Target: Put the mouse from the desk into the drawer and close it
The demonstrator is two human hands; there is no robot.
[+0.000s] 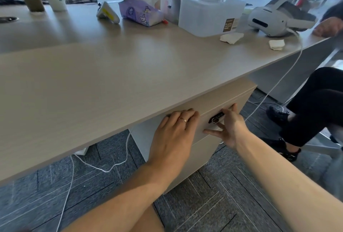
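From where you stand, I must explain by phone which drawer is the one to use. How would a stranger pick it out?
Start at the long desk; a pedestal of drawers sits under its near edge. Take the top drawer, just beneath the desktop, with both hands against its front. It alone has the dark lock; the drawer below is plain.

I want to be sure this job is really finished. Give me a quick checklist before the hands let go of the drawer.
1. Top drawer flush with the cabinet front: ok, no gap shows.
2. Left hand flat on the drawer front: ok.
3. Right hand beside the lock, fingers clear of the seams: ok.
4. Mouse inside the drawer: cannot tell, the drawer hides its contents.
5. Mouse gone from the desk: ok, none shows on the visible top.
6. White cable clear of the drawer: ok, it hangs to the left of the cabinet.
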